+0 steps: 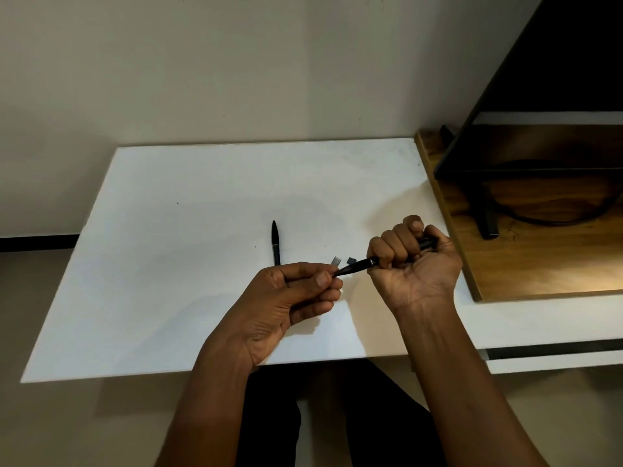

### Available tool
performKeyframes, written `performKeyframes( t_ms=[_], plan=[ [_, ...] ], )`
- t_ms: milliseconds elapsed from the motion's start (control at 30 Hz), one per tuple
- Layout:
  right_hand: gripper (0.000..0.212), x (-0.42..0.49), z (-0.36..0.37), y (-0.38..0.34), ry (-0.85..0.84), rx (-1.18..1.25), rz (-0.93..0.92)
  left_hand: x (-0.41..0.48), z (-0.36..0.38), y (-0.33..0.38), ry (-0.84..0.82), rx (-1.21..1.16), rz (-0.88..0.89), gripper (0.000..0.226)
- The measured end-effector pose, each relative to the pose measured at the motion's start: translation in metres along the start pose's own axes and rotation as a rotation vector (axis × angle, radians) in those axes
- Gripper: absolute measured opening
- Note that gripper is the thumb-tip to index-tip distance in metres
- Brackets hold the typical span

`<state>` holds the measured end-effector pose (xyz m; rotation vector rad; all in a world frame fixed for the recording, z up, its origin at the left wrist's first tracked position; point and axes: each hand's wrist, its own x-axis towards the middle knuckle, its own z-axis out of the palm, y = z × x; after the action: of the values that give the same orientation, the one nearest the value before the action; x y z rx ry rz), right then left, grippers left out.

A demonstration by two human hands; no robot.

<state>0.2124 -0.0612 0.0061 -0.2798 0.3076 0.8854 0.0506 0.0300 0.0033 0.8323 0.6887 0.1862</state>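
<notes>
My right hand [413, 261] is curled in a fist around the barrel of a black pen [354, 266], which points left and slightly down. The thumb and fingers of my left hand [293, 298] pinch the pen's tip end. Both hands hover just above the white table [168, 264]. A second black pen [275, 242] lies on the table just beyond my left hand, its pointed end toward the wall. Two small pieces, one grey [336, 261] and one dark [351, 260], lie on the table behind the held pen.
A wooden board [539, 264] adjoins the table on the right, carrying a dark monitor [556, 96] on a black stand [487, 217] with a cable. A plain wall stands behind the table. My legs show below the front edge.
</notes>
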Motion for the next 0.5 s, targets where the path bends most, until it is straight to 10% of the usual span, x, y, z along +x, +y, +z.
performKeyframes(
  t_ms=[500],
  plan=[
    [0.04,0.0011,-0.0008,-0.0008,-0.022,-0.007,0.003,0.0011,0.0008,-0.0006,-0.005,-0.002,-0.001,0.032]
  ],
)
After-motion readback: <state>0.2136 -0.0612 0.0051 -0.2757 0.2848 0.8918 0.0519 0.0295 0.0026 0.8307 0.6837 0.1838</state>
